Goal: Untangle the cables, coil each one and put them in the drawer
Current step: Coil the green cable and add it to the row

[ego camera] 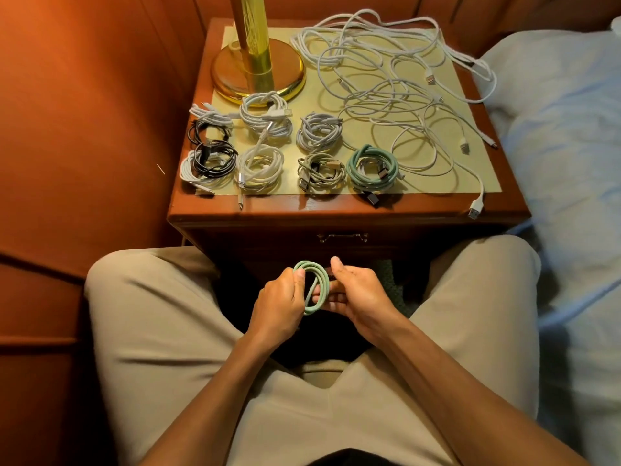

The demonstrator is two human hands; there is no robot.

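A pale blue quilted bed cover [568, 136] fills the right side, and an orange-brown upholstered wall panel [84, 112] fills the left. Between them stands a reddish-brown wooden nightstand [336, 210] with a cream mat on its top and a closed drawer with a small metal pull handle [342, 237] in its front. The person's legs in beige trousers [161, 314] spread on either side of the nightstand front.

At the back left of the nightstand top rests the round brass lamp base [258, 75] with its golden column. Across the back and right of the top sprawls a loose tangle of white cables [386, 82], one plug hanging over the front right edge. In front of the lamp lie finished coils in rows: white coiled cables [265, 119], a black coiled cable [215, 159] at the left, a grey-beige coiled cable [321, 173] and a mint-green braided coil [371, 166] near the front edge.

Below the drawer, between the knees, both hands hold a second mint-green cable loop [314, 287]. The left hand [280, 304] pinches the loop's left side with curled fingers. The right hand [359, 297] has its fingers passed through and under the loop, thumb raised above it.
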